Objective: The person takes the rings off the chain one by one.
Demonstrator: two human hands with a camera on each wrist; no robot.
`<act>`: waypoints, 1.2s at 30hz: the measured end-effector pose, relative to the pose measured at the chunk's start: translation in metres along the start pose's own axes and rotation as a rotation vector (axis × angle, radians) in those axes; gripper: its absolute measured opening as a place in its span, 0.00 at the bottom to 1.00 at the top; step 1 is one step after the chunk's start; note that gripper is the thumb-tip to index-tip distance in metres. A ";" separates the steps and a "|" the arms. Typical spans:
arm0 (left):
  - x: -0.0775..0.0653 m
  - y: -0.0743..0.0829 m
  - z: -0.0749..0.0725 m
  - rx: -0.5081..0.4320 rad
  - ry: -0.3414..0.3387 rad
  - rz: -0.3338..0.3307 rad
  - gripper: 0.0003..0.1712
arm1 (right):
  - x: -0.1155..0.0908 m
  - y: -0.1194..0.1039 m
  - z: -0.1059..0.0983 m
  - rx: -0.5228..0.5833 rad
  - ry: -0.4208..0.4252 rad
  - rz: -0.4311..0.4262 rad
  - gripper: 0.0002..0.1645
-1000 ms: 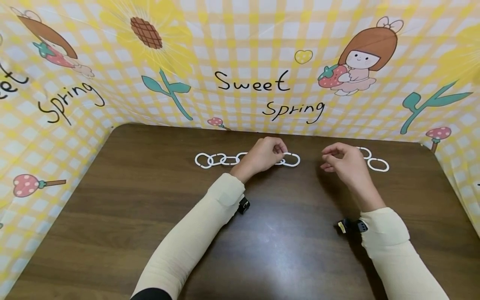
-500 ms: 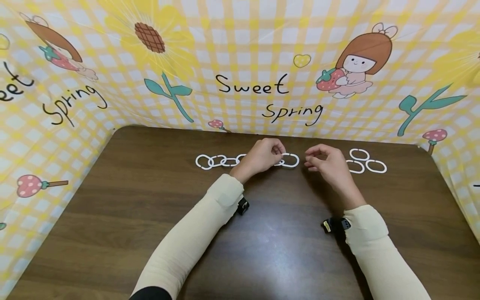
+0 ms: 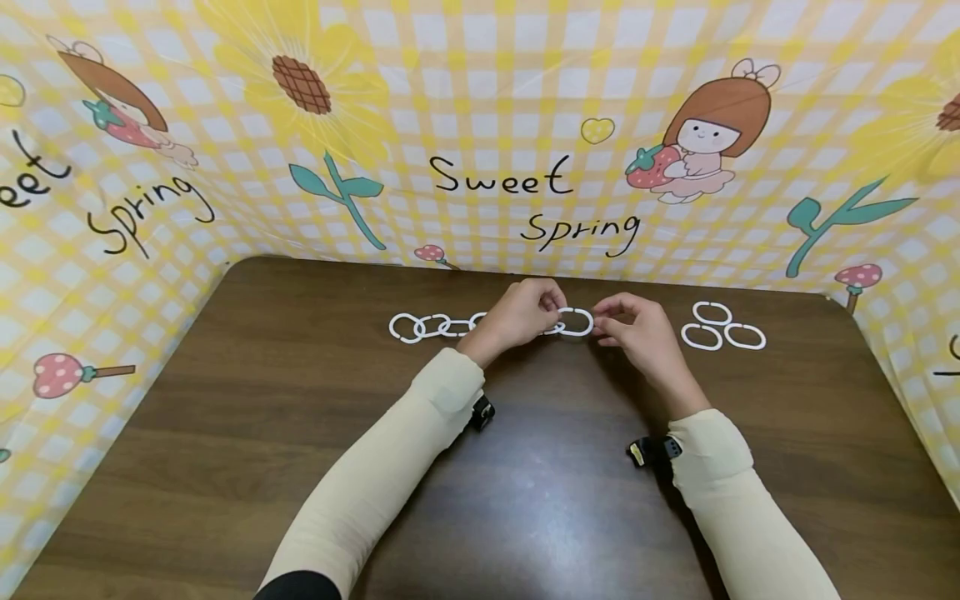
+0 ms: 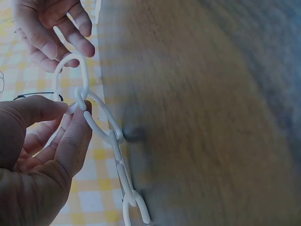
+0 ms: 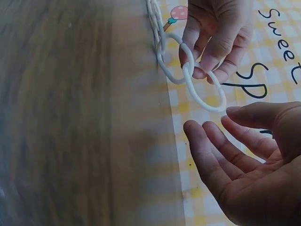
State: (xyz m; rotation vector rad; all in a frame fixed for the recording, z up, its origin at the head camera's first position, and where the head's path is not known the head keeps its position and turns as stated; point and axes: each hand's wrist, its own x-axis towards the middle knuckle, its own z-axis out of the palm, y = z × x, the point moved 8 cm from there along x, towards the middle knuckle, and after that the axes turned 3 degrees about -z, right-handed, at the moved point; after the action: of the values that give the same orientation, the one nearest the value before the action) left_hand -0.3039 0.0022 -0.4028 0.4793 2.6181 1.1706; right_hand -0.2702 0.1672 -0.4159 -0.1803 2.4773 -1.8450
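My left hand (image 3: 516, 317) pinches a white plastic chain (image 4: 116, 149) between thumb and fingers, at a link near its right end. In the left wrist view the chain hangs down from that grip, link through link. The end link (image 5: 194, 95) sticks out past my left fingertips, toward my right hand (image 3: 639, 330). In the right wrist view my right hand's fingers are loosely bent and spread, with the thumb tip right at the end link's edge. In the head view, part of the chain is hidden behind my left hand.
Three loose white links lie right of my right hand: a back link (image 3: 712, 324), a front-left link (image 3: 702, 348) and a right link (image 3: 746, 347). The brown wooden table (image 3: 225, 433) meets a yellow checked cloth (image 3: 510, 100) behind and at both sides.
My right hand has moved left from the loose links to the chain's end link, uncovering all three loose links. My left hand keeps its pinch on the chain in nearly the same place.
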 end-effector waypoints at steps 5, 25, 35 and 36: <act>0.005 0.001 -0.004 -0.011 0.007 0.005 0.06 | 0.006 -0.003 0.000 -0.011 0.005 -0.016 0.14; 0.002 -0.006 -0.002 -0.014 0.013 -0.021 0.05 | 0.006 0.003 0.012 0.031 0.035 0.019 0.13; 0.001 -0.006 0.001 -0.025 0.001 -0.011 0.08 | 0.005 0.003 0.017 0.038 0.043 0.016 0.11; 0.001 -0.006 0.001 -0.026 0.001 -0.013 0.08 | 0.006 0.003 0.018 0.039 0.043 0.014 0.11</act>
State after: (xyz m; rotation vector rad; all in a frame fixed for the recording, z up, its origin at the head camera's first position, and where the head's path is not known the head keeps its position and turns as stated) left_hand -0.3060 -0.0005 -0.4078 0.4556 2.5990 1.1996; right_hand -0.2741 0.1504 -0.4241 -0.1230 2.4614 -1.9102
